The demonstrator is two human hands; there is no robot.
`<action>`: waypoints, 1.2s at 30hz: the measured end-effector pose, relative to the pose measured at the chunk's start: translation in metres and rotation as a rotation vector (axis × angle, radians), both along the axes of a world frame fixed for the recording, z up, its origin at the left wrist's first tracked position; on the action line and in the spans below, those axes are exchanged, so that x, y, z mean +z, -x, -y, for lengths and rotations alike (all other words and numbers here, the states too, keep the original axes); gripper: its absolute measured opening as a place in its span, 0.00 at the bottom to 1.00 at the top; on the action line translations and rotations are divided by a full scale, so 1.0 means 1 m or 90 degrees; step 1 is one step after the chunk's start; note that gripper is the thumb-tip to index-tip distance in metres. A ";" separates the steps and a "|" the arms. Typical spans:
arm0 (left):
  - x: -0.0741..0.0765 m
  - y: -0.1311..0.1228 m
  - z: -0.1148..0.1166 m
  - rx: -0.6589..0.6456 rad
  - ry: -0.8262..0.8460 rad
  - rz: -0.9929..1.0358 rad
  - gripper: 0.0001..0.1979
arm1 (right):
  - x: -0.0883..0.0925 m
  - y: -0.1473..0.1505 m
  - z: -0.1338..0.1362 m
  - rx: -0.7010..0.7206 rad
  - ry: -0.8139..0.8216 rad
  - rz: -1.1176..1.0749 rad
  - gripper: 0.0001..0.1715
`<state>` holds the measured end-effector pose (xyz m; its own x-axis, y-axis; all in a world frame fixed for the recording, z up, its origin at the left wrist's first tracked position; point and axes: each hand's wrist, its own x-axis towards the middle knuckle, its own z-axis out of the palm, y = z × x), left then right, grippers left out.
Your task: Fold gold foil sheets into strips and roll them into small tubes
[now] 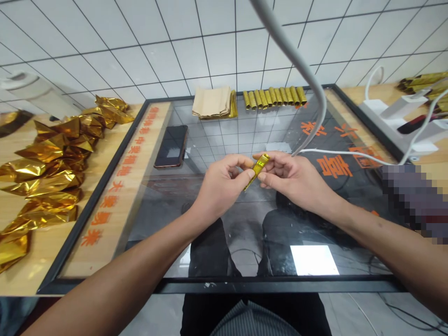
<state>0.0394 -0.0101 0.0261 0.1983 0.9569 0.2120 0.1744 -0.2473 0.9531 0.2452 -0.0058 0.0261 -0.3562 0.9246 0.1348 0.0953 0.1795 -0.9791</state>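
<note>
A narrow folded strip of gold paper is held tilted above the glass tabletop. My left hand is closed on its left side, with thumb and fingers pinching it. My right hand is closed on the strip from the other side, its thumb near the lower edge. Behind the hands, a row of several rolled gold tubes lies at the far edge of the glass, beside a stack of brown paper sheets with gold paper showing at its right side.
A black phone lies on the glass at the left. Folded gold pieces cover the wooden surface farther left. A thick grey cable hangs down near my right hand. White power strips stand at the right.
</note>
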 end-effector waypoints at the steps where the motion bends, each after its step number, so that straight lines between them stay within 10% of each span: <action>1: 0.000 0.000 0.000 0.001 -0.027 -0.034 0.03 | -0.001 0.000 0.000 -0.003 0.004 -0.007 0.17; 10: 0.000 0.001 0.001 -0.044 -0.049 -0.032 0.06 | 0.005 -0.002 0.003 -0.027 0.053 -0.027 0.38; 18: -0.007 0.004 0.000 -0.017 -0.124 -0.073 0.15 | 0.013 -0.003 0.003 -0.084 0.049 -0.098 0.20; 36: 0.000 0.000 0.000 0.029 0.001 0.144 0.11 | 0.009 -0.005 -0.001 -0.123 0.002 -0.084 0.25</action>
